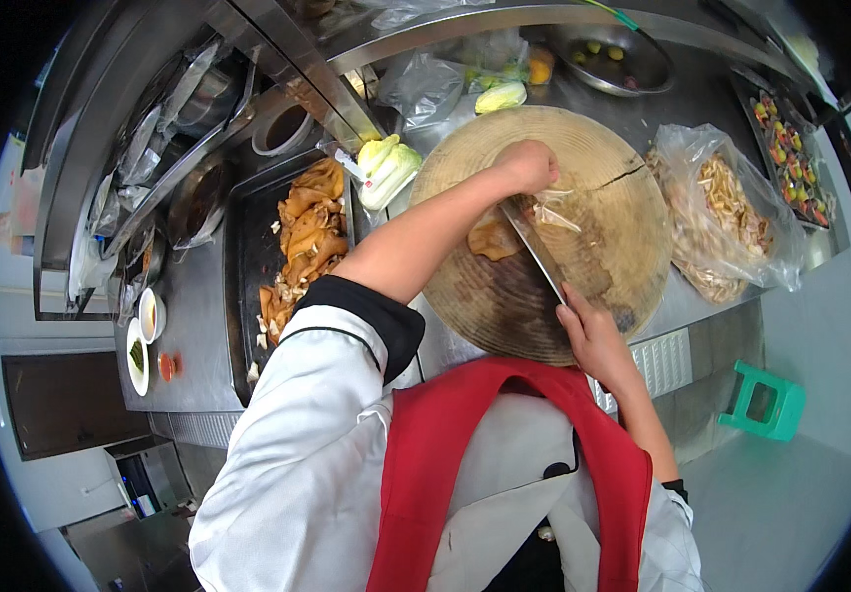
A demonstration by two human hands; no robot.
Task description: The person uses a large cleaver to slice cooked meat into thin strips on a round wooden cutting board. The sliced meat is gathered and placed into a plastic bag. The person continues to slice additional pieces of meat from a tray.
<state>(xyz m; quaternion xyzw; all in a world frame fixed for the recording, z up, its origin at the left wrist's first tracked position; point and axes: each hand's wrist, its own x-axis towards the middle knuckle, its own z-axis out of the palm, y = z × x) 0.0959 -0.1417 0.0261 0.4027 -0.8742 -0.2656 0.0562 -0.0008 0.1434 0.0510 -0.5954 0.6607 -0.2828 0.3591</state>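
Note:
A round wooden chopping block, cracked at its right side, lies before me. My right hand grips the handle of a kitchen knife, whose blade slants up and left across the block. Left of the blade lies a flat brown piece of cooked meat, perhaps pig ear. Pale thin strips rest to the blade's right. My left hand is curled above the blade's far end, close to the strips. Its fingertips are hidden, so I cannot tell whether it holds anything.
Right of the block sits a clear plastic bag of sliced meat. A black tray on the left holds brown meat pieces. Cabbage stands by a steel post. A steel bowl is behind; a green stool is on the floor.

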